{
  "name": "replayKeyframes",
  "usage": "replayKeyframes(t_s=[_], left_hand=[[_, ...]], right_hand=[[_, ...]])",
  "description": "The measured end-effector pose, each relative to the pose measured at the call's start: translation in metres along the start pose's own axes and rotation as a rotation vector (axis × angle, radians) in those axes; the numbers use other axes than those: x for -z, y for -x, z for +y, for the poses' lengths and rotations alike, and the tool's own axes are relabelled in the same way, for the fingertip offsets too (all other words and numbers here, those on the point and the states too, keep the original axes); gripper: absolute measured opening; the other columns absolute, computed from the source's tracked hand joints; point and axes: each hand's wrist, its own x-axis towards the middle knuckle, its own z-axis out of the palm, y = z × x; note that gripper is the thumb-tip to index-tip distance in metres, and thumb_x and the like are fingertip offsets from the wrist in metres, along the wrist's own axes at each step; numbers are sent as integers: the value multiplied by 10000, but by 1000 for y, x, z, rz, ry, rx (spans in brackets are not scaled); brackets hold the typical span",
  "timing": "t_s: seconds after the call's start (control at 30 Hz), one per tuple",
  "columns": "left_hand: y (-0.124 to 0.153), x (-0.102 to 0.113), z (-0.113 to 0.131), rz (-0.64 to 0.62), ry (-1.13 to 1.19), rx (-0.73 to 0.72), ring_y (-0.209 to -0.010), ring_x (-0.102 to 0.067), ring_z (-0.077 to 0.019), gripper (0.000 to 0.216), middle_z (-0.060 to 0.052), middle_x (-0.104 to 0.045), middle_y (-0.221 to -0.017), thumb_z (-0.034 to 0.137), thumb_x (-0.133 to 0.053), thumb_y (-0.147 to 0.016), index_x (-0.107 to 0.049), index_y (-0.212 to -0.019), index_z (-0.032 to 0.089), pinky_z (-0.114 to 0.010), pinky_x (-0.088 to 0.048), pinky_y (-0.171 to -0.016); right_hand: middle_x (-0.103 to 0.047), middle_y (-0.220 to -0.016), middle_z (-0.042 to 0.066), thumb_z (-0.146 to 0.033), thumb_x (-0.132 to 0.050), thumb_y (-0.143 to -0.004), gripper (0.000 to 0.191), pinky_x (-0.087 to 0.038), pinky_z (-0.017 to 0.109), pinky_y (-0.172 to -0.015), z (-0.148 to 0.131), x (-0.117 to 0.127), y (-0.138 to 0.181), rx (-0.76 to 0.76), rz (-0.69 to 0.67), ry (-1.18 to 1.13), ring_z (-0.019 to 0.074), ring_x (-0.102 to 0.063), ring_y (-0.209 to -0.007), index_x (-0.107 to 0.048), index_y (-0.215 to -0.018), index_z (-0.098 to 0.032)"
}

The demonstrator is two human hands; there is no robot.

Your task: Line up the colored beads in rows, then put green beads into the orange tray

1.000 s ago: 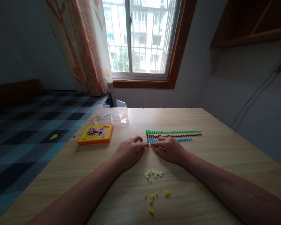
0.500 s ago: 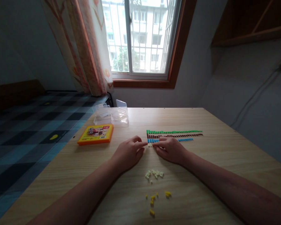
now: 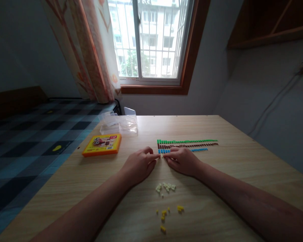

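Observation:
Both my hands rest on a wooden table, fingertips almost meeting. My left hand is curled, its index finger pointing right at a tiny pale bead. My right hand is pinched, fingertips against the same bead. Just behind lie three straight rows of small beads: green, brown and blue. The pale bead sits below the blue row's left end. Nearer me lie a loose cluster of pale beads and scattered yellow beads.
An orange flat box lies left of my hands, with clear plastic containers behind it. A checked bed cover borders the table's left edge. A window and curtain stand behind; a wall runs along the right.
Both hands stay nearly in place; the fingertips have shifted slightly around the pale bead below the blue row. The view has nudged a little.

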Motion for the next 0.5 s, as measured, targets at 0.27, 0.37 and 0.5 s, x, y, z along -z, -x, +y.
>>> replayKeyframes(t_s=[0.27, 0.37, 0.5], left_hand=[[1, 0, -1, -5, 14, 18, -839, -668, -178, 375, -36, -679, -1090, 259, -521, -947, -697, -1257, 375, -307, -526, -732], [1, 0, -1, -5, 17, 16, -836, -667, -177, 369, -37, -681, -1087, 262, -512, -956, -700, -1254, 371, -303, -522, -729], [1, 0, -1, 3, 14, 18, -835, -667, -179, 360, -32, -681, -1089, 268, -518, -955, -700, -1246, 378, -307, -523, -733]], right_hand=[[-633, -777, 20, -208, -566, -940, 259, -398, 233, -648, 0, 1, 0, 14, 4, -5, 132, -588, -692, -776, -1084, -256], [-631, -776, 17, -218, -559, -950, 276, -385, 232, -639, 0, 1, -1, 17, -5, 10, 130, -585, -687, -763, -1130, -267], [-631, -775, 16, -255, -536, -974, 271, -367, 240, -627, -2, 1, -1, 25, -11, 35, 130, -578, -679, -766, -1115, -273]])
